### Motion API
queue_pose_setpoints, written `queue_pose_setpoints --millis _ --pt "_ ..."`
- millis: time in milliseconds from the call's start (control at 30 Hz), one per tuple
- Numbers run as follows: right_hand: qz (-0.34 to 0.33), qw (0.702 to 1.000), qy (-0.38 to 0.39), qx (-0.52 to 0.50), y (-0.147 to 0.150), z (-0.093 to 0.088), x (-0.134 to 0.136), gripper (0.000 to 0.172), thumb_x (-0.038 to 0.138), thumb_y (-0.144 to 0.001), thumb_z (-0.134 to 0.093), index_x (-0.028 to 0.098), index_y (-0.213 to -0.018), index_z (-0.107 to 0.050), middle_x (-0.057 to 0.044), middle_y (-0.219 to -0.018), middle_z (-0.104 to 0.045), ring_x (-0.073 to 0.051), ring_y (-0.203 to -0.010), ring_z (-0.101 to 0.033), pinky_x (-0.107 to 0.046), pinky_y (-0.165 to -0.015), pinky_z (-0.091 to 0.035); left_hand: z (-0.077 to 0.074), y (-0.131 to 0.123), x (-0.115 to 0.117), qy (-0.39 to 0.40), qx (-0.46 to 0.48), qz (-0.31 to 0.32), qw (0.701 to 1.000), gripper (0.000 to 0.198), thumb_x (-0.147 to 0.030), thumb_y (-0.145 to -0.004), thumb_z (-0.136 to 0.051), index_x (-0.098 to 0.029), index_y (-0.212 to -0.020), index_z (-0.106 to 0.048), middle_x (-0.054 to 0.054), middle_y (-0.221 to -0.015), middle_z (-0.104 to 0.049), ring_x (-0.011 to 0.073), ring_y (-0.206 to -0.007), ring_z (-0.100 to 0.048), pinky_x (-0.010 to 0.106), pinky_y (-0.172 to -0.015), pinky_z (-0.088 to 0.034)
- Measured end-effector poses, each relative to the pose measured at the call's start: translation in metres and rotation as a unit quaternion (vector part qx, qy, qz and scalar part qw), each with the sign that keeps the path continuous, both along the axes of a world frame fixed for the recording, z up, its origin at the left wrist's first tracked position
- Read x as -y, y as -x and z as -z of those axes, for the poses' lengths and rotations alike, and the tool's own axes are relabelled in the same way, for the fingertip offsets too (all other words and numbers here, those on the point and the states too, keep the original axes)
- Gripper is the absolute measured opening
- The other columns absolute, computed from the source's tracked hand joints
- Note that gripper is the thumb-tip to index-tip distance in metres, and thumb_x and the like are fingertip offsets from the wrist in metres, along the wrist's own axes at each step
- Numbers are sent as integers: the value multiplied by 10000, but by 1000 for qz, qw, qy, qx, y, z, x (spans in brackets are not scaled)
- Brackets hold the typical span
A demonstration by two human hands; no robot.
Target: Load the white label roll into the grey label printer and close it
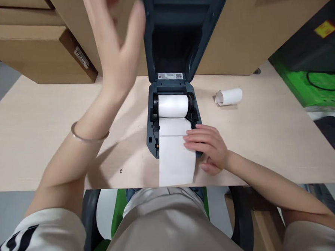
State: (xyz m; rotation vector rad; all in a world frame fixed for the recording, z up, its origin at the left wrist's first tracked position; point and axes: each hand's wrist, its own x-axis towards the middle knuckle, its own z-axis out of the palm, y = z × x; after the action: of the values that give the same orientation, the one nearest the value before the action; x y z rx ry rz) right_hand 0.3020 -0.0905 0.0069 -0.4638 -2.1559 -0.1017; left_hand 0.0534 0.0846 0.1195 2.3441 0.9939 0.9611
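A dark blue-grey label printer [152, 135] stands on the table with its lid [163, 2] raised. Inside it sits a white label roll [173, 105], and its label strip [176, 158] runs forward over the printer's front, towards the table edge. My right hand [209, 145] lies with outstretched fingers on the strip's right edge, its thumb apart and beside the paper. Up at the lid's left edge is my left hand [114, 49], thumb spread from the fingers. Its fingertips run out of view, and I cannot tell whether the thumb touches the lid.
A curled piece of white paper [230, 96] lies right of the printer. Cardboard boxes [40, 53] stand at the back left, and a large carton [235, 32] rises behind the lid. A green crate [323, 89] is at the far right. The table's front edge is close to my body.
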Motion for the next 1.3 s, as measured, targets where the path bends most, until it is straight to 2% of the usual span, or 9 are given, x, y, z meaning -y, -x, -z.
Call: queue_pose_setpoints --millis 133,267,400,567,767,900,1033,1200,1300 --pt "92 996 15 -10 -9 -29 -22 187 246 -1013 -569 249 -1153 -692 -54 -1072 -778 -243 -1067 -757 -422 -953 -602 55 15 80 33 1 -18 999 808 -572 -983 -605 -188 -1637 -326 66 -1045 -768 287 -1013 -765 481 -990 -597" --pt "210 967 96 109 -4 -50 -62 313 357 -957 -671 231 -1243 -695 -94 -1197 -769 -330 -1132 -704 -515 -969 -539 88 29 93 156 -34 -58 986 928 -519 -946 -626 -122 -1675 -212 2 -795 -725 248 -724 -718 416 -788 -593" --pt "227 920 178 265 18 -62 -95 653 505 -858 -716 121 -1383 -653 -175 -1300 -729 -398 -1215 -641 -571 -1059 -458 84 28 89 262 -100 -105 954 919 -408 -889 -551 -128 -1693 -206 -51 -651 -615 225 -601 -617 334 -619 -481" --pt "231 850 258 396 46 -71 -108 546 509 -791 -736 103 -1155 -728 -153 -1107 -762 -336 -1028 -677 -502 -1064 -441 69 19 96 237 -171 -147 945 895 -394 -869 -446 -118 -1696 -243 -12 -665 -588 274 -666 -609 359 -662 -461" --pt "237 882 209 350 48 -82 -106 629 441 -668 -806 118 -1197 -698 -148 -1149 -756 -385 -1108 -679 -569 -1188 -391 72 19 96 235 -180 -151 943 908 -419 -865 -403 -149 -1711 -211 66 -851 -712 337 -802 -666 416 -742 -503" --pt "255 908 202 266 27 -122 -87 608 479 -680 -842 242 -1205 -651 -116 -1255 -728 -425 -1192 -654 -616 -1191 -403 76 20 95 230 -164 -148 948 908 -425 -865 -416 -171 -1714 -221 79 -910 -744 353 -865 -688 447 -792 -525" --pt "301 904 219 211 -22 -154 -80 572 544 -703 -880 277 -1140 -627 -130 -1221 -713 -452 -1187 -661 -615 -1122 -464 78 22 95 238 -134 -142 951 907 -407 -856 -441 -199 -1715 -233 79 -998 -775 358 -946 -711 478 -878 -546" --pt "417 820 321 223 -77 -134 -115 696 437 -627 -976 236 -1204 -642 -151 -1225 -718 -431 -1157 -673 -545 -950 -547 80 22 94 241 -118 -145 952 904 -424 -847 -454 -217 -1707 -262 94 -1095 -787 376 -1032 -716 504 -943 -541" --pt "403 813 338 248 -82 -106 -143 738 405 -656 -963 184 -1294 -666 -167 -1317 -704 -415 -1225 -653 -510 -1010 -541 80 22 93 233 -123 -154 952 902 -459 -842 -445 -211 -1695 -291 102 -1097 -780 382 -1013 -712 500 -920 -539"
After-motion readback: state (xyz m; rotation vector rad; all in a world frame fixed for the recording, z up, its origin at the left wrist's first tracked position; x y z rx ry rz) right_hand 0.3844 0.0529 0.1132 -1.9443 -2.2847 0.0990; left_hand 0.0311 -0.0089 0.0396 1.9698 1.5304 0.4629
